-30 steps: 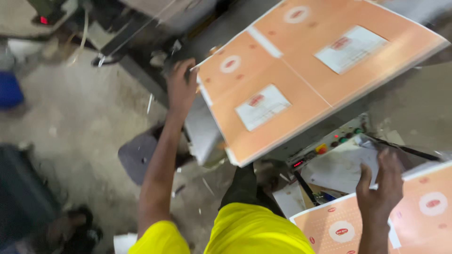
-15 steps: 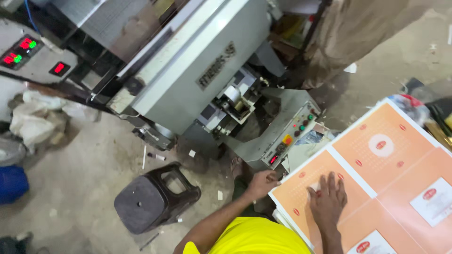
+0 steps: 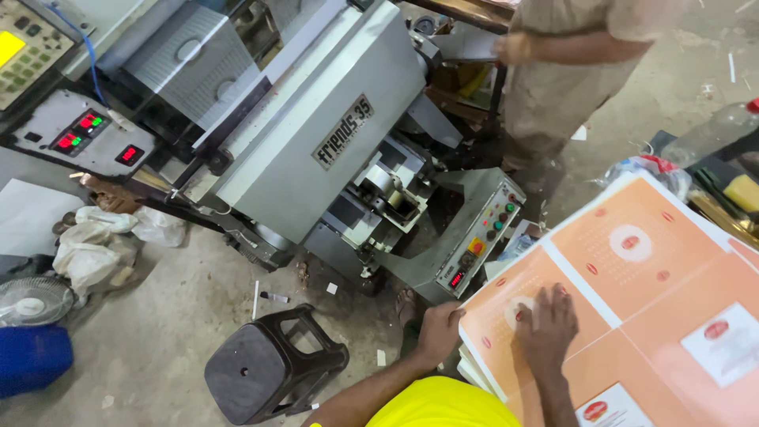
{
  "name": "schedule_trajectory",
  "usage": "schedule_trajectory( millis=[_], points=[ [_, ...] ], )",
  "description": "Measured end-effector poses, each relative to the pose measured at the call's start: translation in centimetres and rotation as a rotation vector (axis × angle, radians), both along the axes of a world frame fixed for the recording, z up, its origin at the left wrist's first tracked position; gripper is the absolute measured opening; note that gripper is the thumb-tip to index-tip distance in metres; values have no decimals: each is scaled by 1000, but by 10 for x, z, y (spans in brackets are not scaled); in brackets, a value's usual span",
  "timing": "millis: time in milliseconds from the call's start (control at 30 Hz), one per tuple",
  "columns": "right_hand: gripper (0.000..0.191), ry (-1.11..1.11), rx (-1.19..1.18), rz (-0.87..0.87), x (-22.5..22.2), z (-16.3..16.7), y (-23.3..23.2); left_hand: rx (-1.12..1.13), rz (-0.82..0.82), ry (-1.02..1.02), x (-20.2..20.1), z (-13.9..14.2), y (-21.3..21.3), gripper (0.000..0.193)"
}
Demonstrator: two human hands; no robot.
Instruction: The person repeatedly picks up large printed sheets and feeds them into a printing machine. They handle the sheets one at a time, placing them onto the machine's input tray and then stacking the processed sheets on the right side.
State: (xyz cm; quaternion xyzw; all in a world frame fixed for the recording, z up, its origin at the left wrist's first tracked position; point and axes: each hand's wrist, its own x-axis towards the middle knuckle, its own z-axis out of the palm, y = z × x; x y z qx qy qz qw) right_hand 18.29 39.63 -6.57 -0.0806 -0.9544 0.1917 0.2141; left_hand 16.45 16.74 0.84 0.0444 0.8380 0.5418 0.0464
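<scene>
Printed sheets [image 3: 632, 316]: orange, white bands, red ovals
Machine [image 3: 316, 142]: grey
Stool [image 3: 273, 364]: black
Shirt [image 3: 443, 405]: yellow
Drum [image 3: 32, 357]: blue

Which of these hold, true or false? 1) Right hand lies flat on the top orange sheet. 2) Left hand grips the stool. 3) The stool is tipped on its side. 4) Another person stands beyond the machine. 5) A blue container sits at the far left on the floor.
1) True: the right hand rests palm down on the orange printed sheet.
2) False: the left hand is at the corner edge of the sheet stack, apart from the black plastic stool.
3) False: the stool stands upright on the floor.
4) True: a person in beige clothes stands behind the grey machine.
5) True: blue container, below a small fan.
</scene>
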Motion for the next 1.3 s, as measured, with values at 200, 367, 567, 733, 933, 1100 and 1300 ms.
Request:
schedule_trajectory(
  millis=[200,367,567,733,933,1100,1300],
  points=[
    [61,192,-120,4,-84,43,41,87,2,263,-74,67,-15,16],
    [71,231,-122,22,-202,122,24,252,138,210,-141,115,-76,17],
    [72,116,-106,80,-341,171,-83,402,393,67,-242,104,-175,20],
    [66,-62,53,258,-442,118,-173,474,572,-129,-325,6,-269,28],
    [70,-424,151,443,-491,13,-274,-350,553,-4,-328,-131,-334,16],
    [67,-449,52,641,-515,-17,-339,-639,681,47,-311,-170,-360,20],
    [70,-363,-61,768,-511,-14,-361,-592,862,-21,-314,-172,-405,23]
  ],
)
